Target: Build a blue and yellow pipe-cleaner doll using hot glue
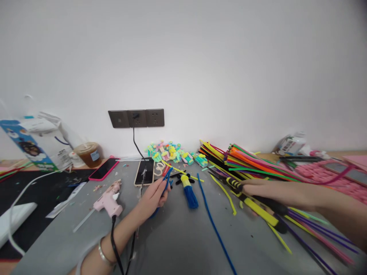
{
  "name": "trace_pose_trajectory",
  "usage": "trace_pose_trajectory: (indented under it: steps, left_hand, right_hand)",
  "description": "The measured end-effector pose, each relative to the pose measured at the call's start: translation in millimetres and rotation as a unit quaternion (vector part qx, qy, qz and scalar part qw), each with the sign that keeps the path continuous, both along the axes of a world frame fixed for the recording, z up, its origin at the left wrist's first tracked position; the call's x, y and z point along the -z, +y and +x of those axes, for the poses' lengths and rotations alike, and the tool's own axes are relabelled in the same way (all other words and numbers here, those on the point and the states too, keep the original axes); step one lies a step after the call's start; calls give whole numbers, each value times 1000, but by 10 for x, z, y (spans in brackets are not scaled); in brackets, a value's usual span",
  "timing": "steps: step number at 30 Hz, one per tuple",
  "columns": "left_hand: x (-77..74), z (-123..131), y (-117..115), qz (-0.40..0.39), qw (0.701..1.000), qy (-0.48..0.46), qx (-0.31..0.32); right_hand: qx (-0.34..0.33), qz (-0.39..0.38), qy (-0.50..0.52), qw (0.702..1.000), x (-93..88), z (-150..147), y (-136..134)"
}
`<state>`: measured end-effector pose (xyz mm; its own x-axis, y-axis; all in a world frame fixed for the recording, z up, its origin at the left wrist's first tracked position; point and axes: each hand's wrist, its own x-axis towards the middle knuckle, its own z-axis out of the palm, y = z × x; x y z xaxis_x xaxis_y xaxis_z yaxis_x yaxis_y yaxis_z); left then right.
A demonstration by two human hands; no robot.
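My left hand (156, 195) is closed around a bent blue pipe cleaner (167, 175), whose end sticks up past the fingers. My right hand (255, 188) lies over the handles of yellow-and-black pliers (259, 211), its fingers wrapped on them and partly hidden; the jaws point left. Between the hands lies a small pipe-cleaner figure (187, 189) with a yellow top, black side pieces and a blue lower part. A long straight blue pipe cleaner (213, 221) runs to the near edge of view, beside a short yellow pipe cleaner (226, 193).
Bundles of coloured pipe cleaners (252, 162) lie at the back right. Several pastel figures (172, 152) are piled by the wall. A pink glue gun (109, 200), its cord under my left arm, a pink-cased phone (104, 169), another phone (145, 172) and a drink cup (88, 154) stand left.
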<state>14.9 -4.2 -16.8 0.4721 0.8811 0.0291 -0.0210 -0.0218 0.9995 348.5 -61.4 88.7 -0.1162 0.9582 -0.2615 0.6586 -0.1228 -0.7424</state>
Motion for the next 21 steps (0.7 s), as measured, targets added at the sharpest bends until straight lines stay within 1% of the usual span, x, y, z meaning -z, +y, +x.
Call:
trace_pose_trajectory:
  steps: [3,4,5,7,8,10,12,14,17,21]
  left_hand:
    - [9,8,14,-32,999,-17,3]
    - [10,9,15,-38,999,-20,3]
    - [9,8,14,-39,999,-21,5]
    - [1,6,3,-37,999,-22,7]
    - [-4,5,-4,-34,999,-24,10]
    - [-12,3,-21,-26,999,-32,12]
    - [-14,1,-35,-19,999,-41,14]
    - [-13,1,-42,-17,999,-49,18]
    - [-14,2,-45,-21,998,-60,22]
    - [-21,3,-53,-17,998,-56,26]
  right_hand:
    - [49,-77,110,990,40,12,-180]
    - [63,-89,159,981,55,-31,-225]
    - [62,-95,221,969,72,-97,-261]
    - [31,-106,356,928,117,-279,-308]
    - [19,-135,407,903,151,-384,-321]
    - [-10,-217,473,854,247,-596,-334]
    - [-45,-271,517,810,375,-779,-340]
    - [-72,-290,545,783,506,-911,-345]
    - [-75,-312,555,767,635,-1013,-350]
    - [-68,-311,565,761,657,-1042,-338]
